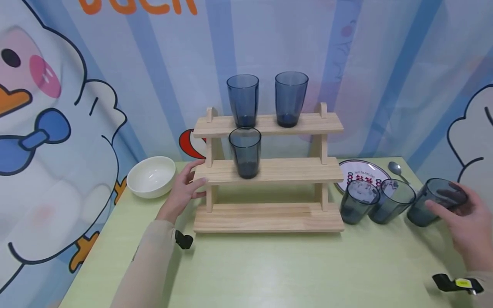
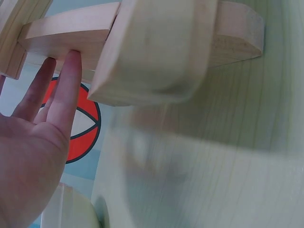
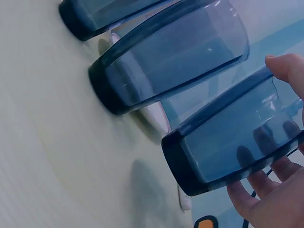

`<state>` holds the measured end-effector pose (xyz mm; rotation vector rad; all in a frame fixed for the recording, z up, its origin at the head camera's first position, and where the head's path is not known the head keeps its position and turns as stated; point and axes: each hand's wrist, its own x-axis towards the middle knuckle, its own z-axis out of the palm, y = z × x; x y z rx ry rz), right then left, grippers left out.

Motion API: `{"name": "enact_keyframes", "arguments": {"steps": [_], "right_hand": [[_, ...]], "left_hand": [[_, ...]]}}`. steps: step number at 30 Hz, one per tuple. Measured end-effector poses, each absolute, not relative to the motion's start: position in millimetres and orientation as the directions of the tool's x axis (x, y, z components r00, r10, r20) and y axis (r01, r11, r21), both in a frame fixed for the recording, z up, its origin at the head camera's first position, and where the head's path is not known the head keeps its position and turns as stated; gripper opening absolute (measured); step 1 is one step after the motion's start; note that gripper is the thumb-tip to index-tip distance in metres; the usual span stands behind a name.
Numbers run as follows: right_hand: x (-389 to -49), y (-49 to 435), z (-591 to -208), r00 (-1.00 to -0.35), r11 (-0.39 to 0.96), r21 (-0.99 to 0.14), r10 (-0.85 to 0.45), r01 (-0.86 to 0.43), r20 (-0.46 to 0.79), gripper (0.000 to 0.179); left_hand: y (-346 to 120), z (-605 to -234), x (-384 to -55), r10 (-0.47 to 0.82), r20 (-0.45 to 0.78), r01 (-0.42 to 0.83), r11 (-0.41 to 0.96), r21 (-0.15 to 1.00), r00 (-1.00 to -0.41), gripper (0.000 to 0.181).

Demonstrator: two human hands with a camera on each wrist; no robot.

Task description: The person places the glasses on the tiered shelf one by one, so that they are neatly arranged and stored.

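Observation:
A three-tier wooden shelf (image 1: 269, 218) stands on the table. My left hand (image 1: 185, 188) touches its left side near the middle tier; in the left wrist view, straight fingertips (image 2: 72, 57) rest against the wood. At the far right my right hand (image 1: 470, 226) grips a blue-grey drinking glass (image 3: 223, 137), thumb on one side and fingers round the other; its base hangs above the table in the right wrist view. Two similar glasses, one nearer the shelf (image 1: 356, 205) and one in between (image 1: 389, 205), stand to its left.
The top tier bears two glasses, a left one (image 1: 243, 100) and a right one (image 1: 291, 98); another glass (image 1: 246, 154) stands on the middle tier. A white bowl (image 1: 151, 177) sits at left. Behind the right-hand glasses lie a printed plate (image 1: 360, 167) and a spoon (image 1: 394, 168). A cartoon curtain (image 1: 173, 64) hangs behind.

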<state>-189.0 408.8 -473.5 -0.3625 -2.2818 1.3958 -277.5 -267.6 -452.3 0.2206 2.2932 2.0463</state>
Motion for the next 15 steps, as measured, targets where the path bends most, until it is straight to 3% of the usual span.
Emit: {"name": "enact_keyframes", "arguments": {"steps": [8,15], "right_hand": [[-181,395,-443,-0.786,0.414,-0.906,0.531,-0.086,0.317,0.070],[-174,395,-421,-0.741,0.532,-0.826,0.477,-0.185,0.473,0.064]], "left_hand": [[-268,-452,-277,0.140,0.041,0.058,0.119,0.991,-0.989,0.060],[-268,-452,-278,0.138,0.033,0.050,0.122,0.991,-0.990,0.061]]}}
